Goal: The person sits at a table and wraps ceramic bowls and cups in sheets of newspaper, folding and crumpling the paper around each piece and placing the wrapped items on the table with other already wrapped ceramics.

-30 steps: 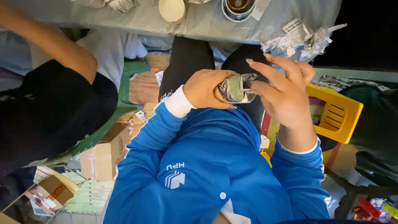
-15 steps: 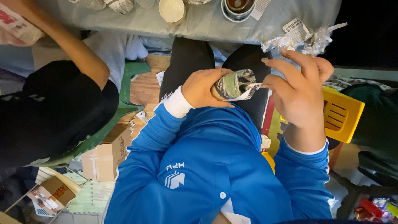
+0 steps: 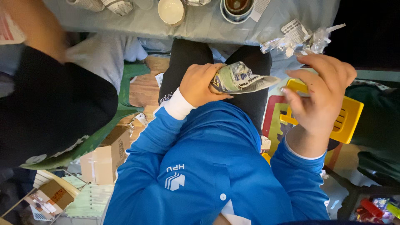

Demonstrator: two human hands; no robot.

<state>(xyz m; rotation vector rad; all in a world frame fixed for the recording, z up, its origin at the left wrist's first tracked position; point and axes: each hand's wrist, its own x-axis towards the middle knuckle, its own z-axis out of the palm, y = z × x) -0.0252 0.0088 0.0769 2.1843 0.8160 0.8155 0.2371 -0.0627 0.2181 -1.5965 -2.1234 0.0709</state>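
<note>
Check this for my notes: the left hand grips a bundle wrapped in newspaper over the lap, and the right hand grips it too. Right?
Not quite. In the head view the left hand does grip the newspaper-wrapped bundle over the lap, but the right hand is off it, open, fingers spread beside it.

Tabletop (image 3: pixel 200 25) under a grey-green cloth at top of view. On it: a cream bowl (image 3: pixel 171 10), a cup on a saucer (image 3: pixel 237 7), crumpled clear wrappers (image 3: pixel 300 39) near the right edge. Yellow plastic stool (image 3: pixel 348 121) at right. Green plastic chair (image 3: pixel 125 104) at left, beside a seated person in black (image 3: pixel 50 116). Cardboard box (image 3: pixel 104 156) on the floor, lower left; a smaller box (image 3: pixel 52 196) below it.
</note>
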